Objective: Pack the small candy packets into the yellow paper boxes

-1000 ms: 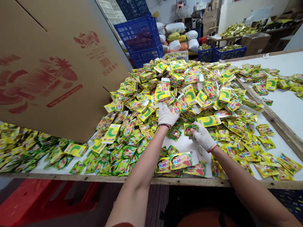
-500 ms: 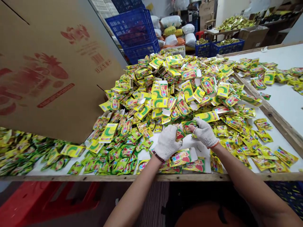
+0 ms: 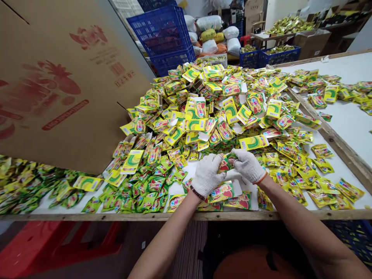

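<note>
My left hand (image 3: pixel 207 176), in a white knitted glove with bare fingertips, is closed around a small printed box (image 3: pixel 224 164) with red and green print. My right hand (image 3: pixel 248 166), gloved the same way, pinches a small green packet (image 3: pixel 233 155) against the box's end; the fingers partly hide it. Below the hands, several flat printed boxes (image 3: pixel 221 192) lie near the table's front edge. To the left spreads a heap of green packets (image 3: pixel 145 190); yellow packets (image 3: pixel 293 166) lie to the right. Behind the hands rises a large pile of yellow boxes (image 3: pixel 200 108).
A large cardboard carton (image 3: pixel 64 128) leans on the left of the table. A wooden strip (image 3: pixel 334 135) divides the tabletop on the right. Blue crates (image 3: pixel 162 33) stack behind the carton, with white sacks (image 3: pixel 209 24) farther back. A red stool (image 3: pixel 31 244) stands below at left.
My right hand has moved slightly left, bringing the green packet against the box in my left hand. The left hand has shifted slightly right. The view has tilted a little.
</note>
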A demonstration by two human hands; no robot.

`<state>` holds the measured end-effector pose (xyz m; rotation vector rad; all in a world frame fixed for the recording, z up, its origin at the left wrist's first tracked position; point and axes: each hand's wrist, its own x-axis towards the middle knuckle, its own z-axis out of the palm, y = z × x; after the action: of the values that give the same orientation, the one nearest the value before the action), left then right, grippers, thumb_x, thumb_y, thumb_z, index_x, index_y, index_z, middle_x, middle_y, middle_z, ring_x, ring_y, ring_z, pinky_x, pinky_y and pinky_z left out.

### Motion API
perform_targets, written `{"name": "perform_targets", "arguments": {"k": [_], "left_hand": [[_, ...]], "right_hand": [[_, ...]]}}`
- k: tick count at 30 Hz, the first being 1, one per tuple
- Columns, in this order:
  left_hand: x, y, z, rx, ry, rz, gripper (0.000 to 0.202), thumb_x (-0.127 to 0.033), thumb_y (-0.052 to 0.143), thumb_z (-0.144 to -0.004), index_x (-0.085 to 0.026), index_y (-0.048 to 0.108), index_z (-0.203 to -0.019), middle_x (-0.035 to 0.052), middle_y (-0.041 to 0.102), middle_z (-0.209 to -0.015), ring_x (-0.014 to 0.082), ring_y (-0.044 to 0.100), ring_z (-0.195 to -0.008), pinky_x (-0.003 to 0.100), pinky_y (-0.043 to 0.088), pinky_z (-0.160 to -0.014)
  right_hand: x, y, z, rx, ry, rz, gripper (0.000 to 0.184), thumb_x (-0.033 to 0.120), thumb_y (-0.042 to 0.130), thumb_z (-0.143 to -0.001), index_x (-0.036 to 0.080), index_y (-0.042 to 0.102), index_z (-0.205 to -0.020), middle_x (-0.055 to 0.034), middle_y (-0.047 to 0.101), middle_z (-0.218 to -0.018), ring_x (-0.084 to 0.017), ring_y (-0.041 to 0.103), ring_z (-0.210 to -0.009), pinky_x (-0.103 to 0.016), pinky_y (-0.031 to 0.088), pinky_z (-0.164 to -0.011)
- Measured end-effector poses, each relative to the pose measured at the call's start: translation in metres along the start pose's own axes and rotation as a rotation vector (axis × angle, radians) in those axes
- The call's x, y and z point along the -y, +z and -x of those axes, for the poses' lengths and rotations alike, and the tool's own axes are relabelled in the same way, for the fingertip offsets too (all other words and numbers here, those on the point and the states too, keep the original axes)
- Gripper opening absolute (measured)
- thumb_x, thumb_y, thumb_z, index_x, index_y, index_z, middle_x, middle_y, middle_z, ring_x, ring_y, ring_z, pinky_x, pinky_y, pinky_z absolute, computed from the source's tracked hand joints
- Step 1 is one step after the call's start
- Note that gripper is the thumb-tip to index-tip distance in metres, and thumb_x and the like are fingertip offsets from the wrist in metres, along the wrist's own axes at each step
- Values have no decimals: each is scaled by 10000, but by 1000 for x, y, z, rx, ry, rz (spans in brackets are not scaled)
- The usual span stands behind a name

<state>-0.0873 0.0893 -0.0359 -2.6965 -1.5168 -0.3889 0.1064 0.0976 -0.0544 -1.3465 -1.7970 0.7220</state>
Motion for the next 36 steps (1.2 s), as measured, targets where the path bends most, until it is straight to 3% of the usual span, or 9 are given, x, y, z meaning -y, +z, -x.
{"name": "perform_targets", "arguments": {"k": [4,9,16,20,23,26,29,32,36], "left_hand": [[0,-5,-1,32,1,-56,528,-319,657,-792,-156,574,-1287,124,645,-1097,291,596,-1007,411,484,-873],[-6,0,-1,51,57,-33,562,-335,654,-805,-128,568,-1320,145,645,-1162,306,592,-1033,422,480,-870],[-5,-1,-4,69,38,-29,616,-306,643,-783,-148,543,-1370,135,642,-1146,301,589,-1015,426,478,-872],[-2,-11,4,73,52,38,573,-300,626,-785,-152,570,-1335,132,642,-1149,293,592,-1030,418,484,-895],[8,-25,23,104,31,90,558,-300,635,-777,-174,582,-1318,111,649,-1137,270,603,-1033,384,492,-903],[29,-43,50,215,-5,142,556,-328,686,-754,-212,605,-1292,95,653,-1154,261,609,-1058,362,498,-911],[49,-54,74,323,-57,181,526,-442,738,-740,-209,670,-1206,93,668,-1085,267,627,-996,368,514,-855],[64,-48,81,251,-109,286,495,-492,682,-791,-196,685,-1188,102,666,-1131,264,630,-1034,364,512,-888],[81,-24,51,142,-271,234,348,-391,461,-930,-189,705,-1074,92,697,-1074,235,643,-1030,335,495,-915]], "right_hand": [[0,-2,0,95,40,28,148,293,549,-841,204,566,-724,7,570,-669,-147,482,-642,-254,350,-608],[4,-5,0,78,16,16,133,214,562,-754,191,590,-625,1,567,-632,-138,479,-645,-258,362,-619],[10,-18,6,399,321,-498,238,389,609,-774,170,688,-823,41,546,-487,-90,449,-401,-201,341,-394],[19,-17,13,616,299,-667,405,527,657,-776,162,670,-950,29,584,-522,-100,493,-386,-190,329,-353],[19,-14,13,604,295,-660,469,539,645,-795,165,673,-1076,-18,674,-677,-107,529,-421,-199,329,-360],[8,-14,7,370,285,-466,310,459,586,-831,173,691,-886,-27,675,-722,-107,523,-480,-215,369,-426],[-6,-17,-1,201,184,30,196,273,544,-841,185,662,-713,-30,639,-678,-156,569,-640,-254,428,-586],[-12,-17,-5,191,201,487,180,174,526,-842,189,705,-829,-89,694,-878,-223,625,-819,-303,433,-685],[-7,-10,-2,201,276,724,260,233,557,-858,199,679,-1085,-129,628,-1219,-244,652,-869,-319,415,-636]]}}
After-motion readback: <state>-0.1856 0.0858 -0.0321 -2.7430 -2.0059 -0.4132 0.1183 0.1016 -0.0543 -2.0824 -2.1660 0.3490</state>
